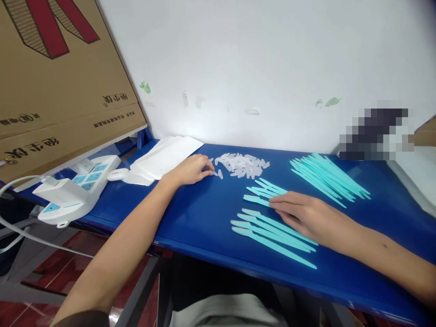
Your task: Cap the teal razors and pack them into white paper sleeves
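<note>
- Left hand (195, 170) pinches a small cap (215, 173)
- Right hand (301, 213) pinches a razor (256, 200)
- Front razors (282, 250) seem capped; loose caps (243, 164) and back razors (329, 179) remain

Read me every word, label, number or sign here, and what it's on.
"®", apparently, twice: cardboard box, beside large upside-down characters.
Those characters: too distorted to read surely.
Smaller lettering on the box: too small and blurred.
Power strip and turquoise tools: no legible text.
</note>
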{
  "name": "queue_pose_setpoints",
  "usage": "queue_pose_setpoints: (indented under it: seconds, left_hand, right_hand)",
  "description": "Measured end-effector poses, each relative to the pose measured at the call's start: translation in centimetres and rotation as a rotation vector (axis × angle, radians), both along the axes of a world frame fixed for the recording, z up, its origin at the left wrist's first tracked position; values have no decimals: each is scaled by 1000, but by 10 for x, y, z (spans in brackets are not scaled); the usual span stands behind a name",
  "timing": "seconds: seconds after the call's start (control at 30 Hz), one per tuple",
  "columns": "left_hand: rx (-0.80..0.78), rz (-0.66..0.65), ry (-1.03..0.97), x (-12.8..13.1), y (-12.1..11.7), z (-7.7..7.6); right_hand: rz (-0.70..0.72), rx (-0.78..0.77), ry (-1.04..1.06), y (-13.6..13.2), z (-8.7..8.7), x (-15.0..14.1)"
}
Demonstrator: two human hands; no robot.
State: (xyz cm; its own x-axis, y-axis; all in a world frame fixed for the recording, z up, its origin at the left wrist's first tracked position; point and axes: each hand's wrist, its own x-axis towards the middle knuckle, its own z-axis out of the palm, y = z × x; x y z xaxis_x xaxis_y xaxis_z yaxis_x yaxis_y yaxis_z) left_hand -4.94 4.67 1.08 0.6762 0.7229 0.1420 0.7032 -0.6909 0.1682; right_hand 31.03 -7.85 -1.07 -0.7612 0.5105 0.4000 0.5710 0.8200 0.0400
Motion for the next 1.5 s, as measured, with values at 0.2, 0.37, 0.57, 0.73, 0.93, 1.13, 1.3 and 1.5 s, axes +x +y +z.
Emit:
queue_pose_setpoints:
  seconds: [0.2,0.37,0.57,0.73,0.93,1.13,1.3,1.5]
  left_hand:
    - [-1,3,8,-4,-1,5]
    - [30,60,-7,-2,-2,5]
    - [36,88,-53,13,-7,-2]
    - [108,41,23,20,-11,-3]
    - [117,61,50,27,-16,-4]
    - [82,4,26,28,-15,-4]
    - [64,-3,-5,29,-16,-2]
    - [47,-64,32,26,-18,4]
  right_hand:
    - [14,-8,9,1,0,1]
    - [-8,-15,3,-1,-2,0]
    - [-39,10,-19,-2,-5,2]
    - [-53,37,-35,-3,-4,1]
    - [-45,30,-46,-4,1,-2]
    - [-38,23,-56,-2,0,1]
    - [-41,3,-58,-3,1,2]
    - [-36,7,-34,-2,1,1]
